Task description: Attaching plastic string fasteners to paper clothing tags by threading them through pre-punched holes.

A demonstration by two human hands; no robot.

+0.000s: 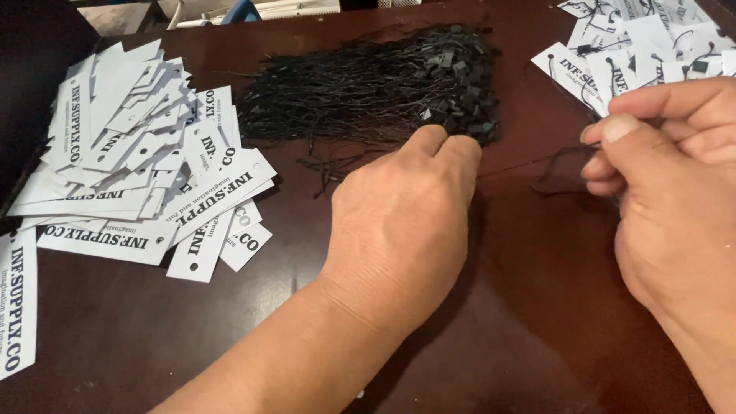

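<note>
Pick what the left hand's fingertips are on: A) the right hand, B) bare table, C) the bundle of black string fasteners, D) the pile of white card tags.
C: the left hand reaches its fingertips into the near edge of the bundle of black string fasteners.

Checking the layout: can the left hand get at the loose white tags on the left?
Probably yes: the left hand rests at the black string bundle, with only bare table between it and the white tags.
</note>
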